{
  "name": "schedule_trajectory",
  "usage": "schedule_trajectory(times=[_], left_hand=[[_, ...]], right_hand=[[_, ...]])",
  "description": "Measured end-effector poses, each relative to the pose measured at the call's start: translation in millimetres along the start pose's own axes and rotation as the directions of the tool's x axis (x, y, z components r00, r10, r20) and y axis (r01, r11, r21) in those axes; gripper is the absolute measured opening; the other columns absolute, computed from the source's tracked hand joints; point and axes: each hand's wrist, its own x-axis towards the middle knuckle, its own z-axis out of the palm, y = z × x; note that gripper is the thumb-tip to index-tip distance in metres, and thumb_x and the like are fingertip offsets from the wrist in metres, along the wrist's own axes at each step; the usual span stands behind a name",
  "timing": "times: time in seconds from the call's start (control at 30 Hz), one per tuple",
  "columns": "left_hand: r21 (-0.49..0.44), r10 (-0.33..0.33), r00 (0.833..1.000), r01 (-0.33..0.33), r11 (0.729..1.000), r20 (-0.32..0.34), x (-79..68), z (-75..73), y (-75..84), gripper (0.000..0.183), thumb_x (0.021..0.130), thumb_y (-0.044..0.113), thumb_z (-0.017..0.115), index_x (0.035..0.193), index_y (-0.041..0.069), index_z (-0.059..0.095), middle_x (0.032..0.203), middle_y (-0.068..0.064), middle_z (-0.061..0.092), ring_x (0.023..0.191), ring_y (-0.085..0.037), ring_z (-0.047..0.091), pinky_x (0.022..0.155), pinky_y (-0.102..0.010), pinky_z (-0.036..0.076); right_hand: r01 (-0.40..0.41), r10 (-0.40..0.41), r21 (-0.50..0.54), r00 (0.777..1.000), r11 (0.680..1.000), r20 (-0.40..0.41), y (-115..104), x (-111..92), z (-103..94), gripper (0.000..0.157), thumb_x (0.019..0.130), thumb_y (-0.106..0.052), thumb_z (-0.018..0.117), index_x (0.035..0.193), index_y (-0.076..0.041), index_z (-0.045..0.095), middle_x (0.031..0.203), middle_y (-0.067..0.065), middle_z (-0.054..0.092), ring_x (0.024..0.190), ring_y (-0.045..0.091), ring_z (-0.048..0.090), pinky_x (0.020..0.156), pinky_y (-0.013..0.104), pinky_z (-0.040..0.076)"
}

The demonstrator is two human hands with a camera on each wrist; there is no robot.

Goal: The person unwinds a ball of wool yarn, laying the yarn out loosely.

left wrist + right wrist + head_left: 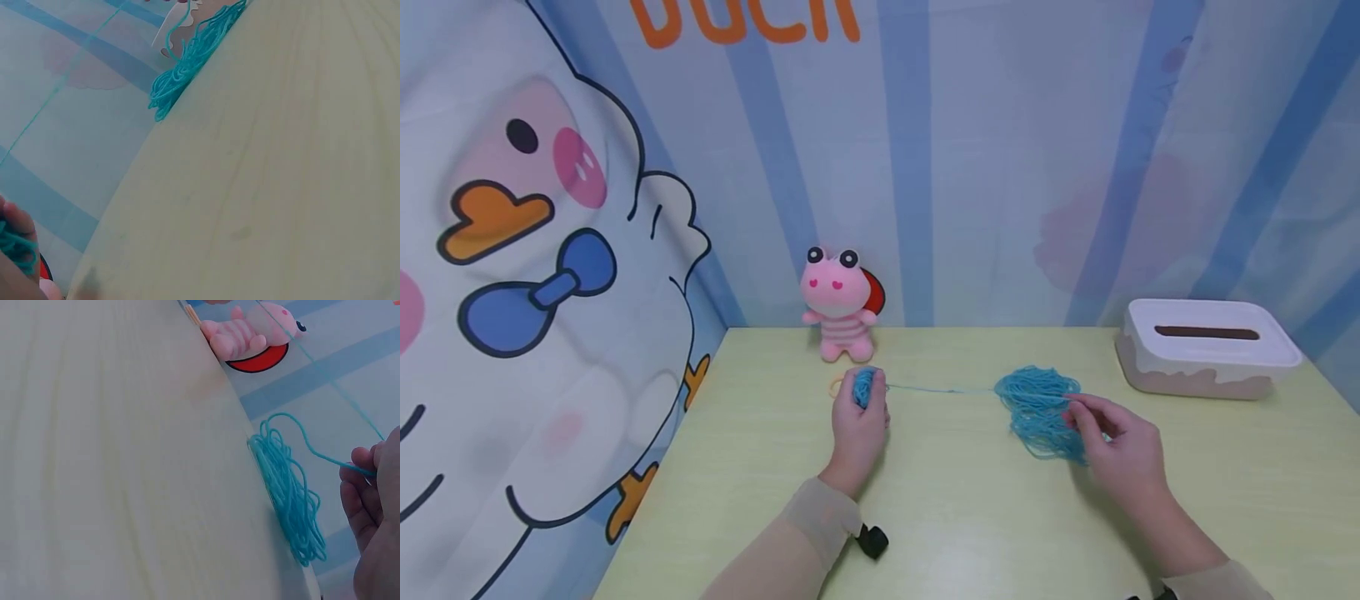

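Observation:
My left hand grips a small wound ball of turquoise yarn, which also shows at the lower left of the left wrist view. From it a yarn strand runs taut across to my right hand, whose thumb and fingertips pinch it. Beneath and just left of the right fingers lies a loose yarn pile on the table. In the right wrist view, a slack length rises from the pile to the pinching fingers.
A pink plush toy stands at the back, just beyond the left hand. Beside that hand is a small orange curved thing, partly covered. The tissue box sits at the back right, before the striped curtain.

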Motion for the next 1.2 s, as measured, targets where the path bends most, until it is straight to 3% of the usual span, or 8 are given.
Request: schedule_trajectory(times=[0.13, 0.43, 0.6, 0.73, 0.87, 0.97, 1.1, 1.2], left_hand=[[0.002, 0.005, 1.0, -0.005, 1.0, -0.015, 0.8, -0.9, -0.7, 0.033, 0.116, 0.038, 0.056, 0.123, 0.007, 0.064, 0.082, -0.004, 0.058, 0.064, -0.013, 0.057, 0.06, -0.021, 0.053], [-0.07, 0.021, 0.999, -0.023, 0.997, -0.037, 2.7, -0.8, -1.5, 0.045, 0.118, 0.036, 0.053, 0.127, -0.008, 0.06, 0.105, -0.033, 0.066, 0.082, -0.035, 0.068, 0.068, -0.022, 0.061], [-0.098, 0.016, 1.0, -0.015, 0.995, 0.003, 1.9, -0.6, -0.7, 0.036, 0.116, 0.037, 0.056, 0.122, 0.002, 0.061, 0.093, -0.019, 0.066, 0.069, -0.022, 0.063, 0.062, -0.022, 0.057], [-0.127, 0.014, 0.999, -0.008, 0.992, 0.046, 1.6, 0.4, 1.7, 0.035, 0.116, 0.032, 0.057, 0.127, -0.002, 0.06, 0.089, -0.007, 0.062, 0.067, -0.019, 0.059, 0.061, -0.022, 0.054], [-0.151, 0.008, 0.997, 0.004, 0.989, 0.074, 1.2, 0.8, 2.6, 0.034, 0.117, 0.027, 0.055, 0.134, -0.002, 0.059, 0.09, -0.007, 0.06, 0.068, -0.015, 0.058, 0.063, -0.022, 0.053], [-0.166, 0.015, 0.995, 0.002, 0.986, 0.098, 1.5, 0.6, 2.5, 0.026, 0.117, 0.027, 0.054, 0.132, 0.006, 0.061, 0.092, -0.009, 0.06, 0.069, -0.014, 0.058, 0.064, -0.022, 0.054], [-0.195, 0.014, 0.99, 0.014, 0.981, 0.142, 0.5, 0.8, 2.5, 0.023, 0.118, 0.026, 0.053, 0.131, 0.01, 0.061, 0.094, -0.009, 0.06, 0.071, -0.014, 0.058, 0.066, -0.023, 0.055], [-0.214, 0.008, 0.985, 0.029, 0.976, 0.172, -1.4, 1.3, 2.1, 0.022, 0.118, 0.025, 0.053, 0.132, 0.01, 0.061, 0.094, -0.008, 0.06, 0.071, -0.014, 0.058, 0.067, -0.023, 0.056]], right_hand=[[-0.041, 0.042, -0.069, 0.999, 0.997, 0.013, 8.3, 0.6, -11.8, 0.016, 0.104, -0.004, 0.073, 0.116, 0.002, 0.082, 0.092, 0.018, 0.083, 0.078, -0.021, 0.067, 0.072, 0.002, 0.055], [-0.094, 0.119, -0.265, 0.99, 0.96, 0.08, 21.6, 3.1, -28.8, 0.023, 0.107, -0.018, 0.073, 0.12, -0.001, 0.082, 0.098, 0.018, 0.085, 0.073, -0.02, 0.062, 0.071, 0.0, 0.048], [-0.085, 0.154, -0.392, 0.977, 0.916, 0.148, 22.2, 4.1, -29.8, 0.025, 0.106, -0.02, 0.074, 0.123, -0.002, 0.082, 0.104, 0.016, 0.084, 0.08, 0.006, 0.067, 0.067, 0.019, 0.05], [-0.069, 0.15, -0.369, 0.969, 0.927, 0.195, 20.4, 4.2, -26.9, 0.031, 0.101, -0.007, 0.069, 0.131, -0.001, 0.076, 0.119, 0.023, 0.076, 0.094, 0.028, 0.07, 0.074, 0.03, 0.052], [-0.039, 0.084, -0.308, 0.987, 0.951, 0.134, 10.8, 2.3, -17.1, 0.034, 0.094, 0.0, 0.064, 0.126, -0.001, 0.074, 0.127, 0.024, 0.065, 0.105, 0.032, 0.058, 0.079, 0.034, 0.044], [0.06, -0.05, -0.227, 0.998, 0.972, 0.05, -1.1, 1.4, 0.8, 0.024, 0.093, 0.001, 0.064, 0.114, 0.0, 0.075, 0.118, 0.02, 0.069, 0.101, 0.027, 0.055, 0.08, 0.025, 0.041], [0.269, -0.264, -0.142, 0.963, 0.953, 0.054, -16.1, -1.8, 36.6, 0.019, 0.092, 0.002, 0.07, 0.109, 0.001, 0.076, 0.108, 0.013, 0.076, 0.093, 0.025, 0.065, 0.082, 0.021, 0.053], [0.317, -0.296, -0.109, 0.94, 0.942, 0.172, -28.7, -7.3, 64.9, 0.024, 0.095, -0.001, 0.074, 0.119, -0.003, 0.077, 0.117, 0.009, 0.079, 0.097, 0.025, 0.075, 0.085, 0.037, 0.065]])
